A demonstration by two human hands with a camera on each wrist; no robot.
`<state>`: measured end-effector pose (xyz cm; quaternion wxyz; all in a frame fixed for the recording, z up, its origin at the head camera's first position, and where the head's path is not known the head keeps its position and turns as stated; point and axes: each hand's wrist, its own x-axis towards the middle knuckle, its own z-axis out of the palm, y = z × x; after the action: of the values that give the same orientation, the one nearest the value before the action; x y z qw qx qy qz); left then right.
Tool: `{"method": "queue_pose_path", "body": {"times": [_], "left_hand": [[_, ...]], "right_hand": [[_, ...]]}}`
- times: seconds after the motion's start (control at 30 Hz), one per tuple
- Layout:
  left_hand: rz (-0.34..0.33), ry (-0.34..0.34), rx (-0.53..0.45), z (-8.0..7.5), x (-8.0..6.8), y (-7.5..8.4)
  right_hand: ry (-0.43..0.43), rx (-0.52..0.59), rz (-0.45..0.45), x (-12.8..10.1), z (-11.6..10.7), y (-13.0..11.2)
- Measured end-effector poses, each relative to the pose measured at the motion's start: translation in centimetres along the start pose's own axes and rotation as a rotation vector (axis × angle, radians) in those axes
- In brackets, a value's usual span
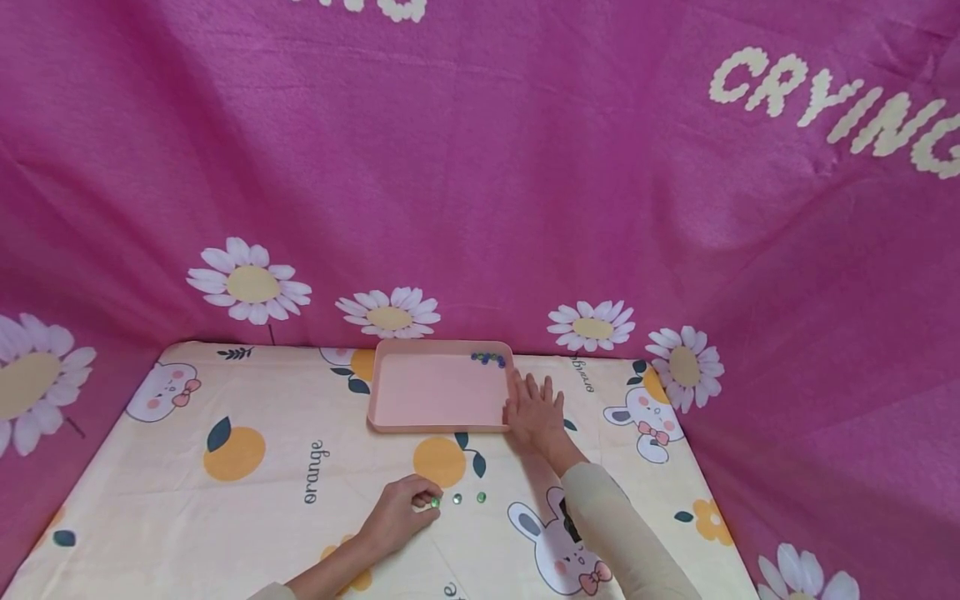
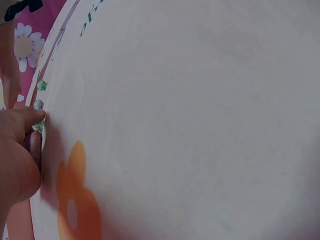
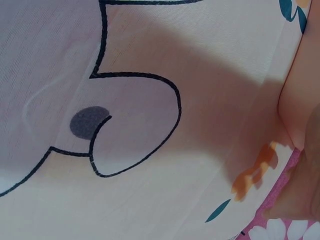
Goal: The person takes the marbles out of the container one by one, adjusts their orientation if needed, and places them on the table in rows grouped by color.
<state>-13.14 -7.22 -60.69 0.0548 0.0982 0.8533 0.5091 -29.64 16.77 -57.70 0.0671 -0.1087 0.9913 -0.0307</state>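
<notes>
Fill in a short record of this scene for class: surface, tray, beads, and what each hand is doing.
Surface: table under a cream cloth printed with oranges and rabbits
Tray: pink tray, at the far edge
Beads in tray: dark beads, far right corner
Loose beads: two green beads on the cloth
Left hand: pinches a third green bead
Right hand: flat against the tray's right side

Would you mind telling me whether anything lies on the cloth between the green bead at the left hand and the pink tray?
Nothing visible does. The left hand pinches a green bead; only bare printed tablecloth lies between it and the pink tray. Two more beads lie to the right, off that path. The right hand rests at the tray's right edge.
</notes>
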Motion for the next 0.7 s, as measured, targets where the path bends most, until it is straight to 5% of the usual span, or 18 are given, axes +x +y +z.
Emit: {"method": "queue_pose_path", "body": {"times": [0.33,0.7], "left_hand": [[-0.019,0.045,-0.094,-0.7,0.8,0.8],[0.019,0.129,-0.149,-2.7,5.8,3.6]], "right_hand": [[-0.001,0.036,0.020,0.1,0.1,0.0],[-0.009,0.043,0.026,0.0,0.2,0.0]]}}
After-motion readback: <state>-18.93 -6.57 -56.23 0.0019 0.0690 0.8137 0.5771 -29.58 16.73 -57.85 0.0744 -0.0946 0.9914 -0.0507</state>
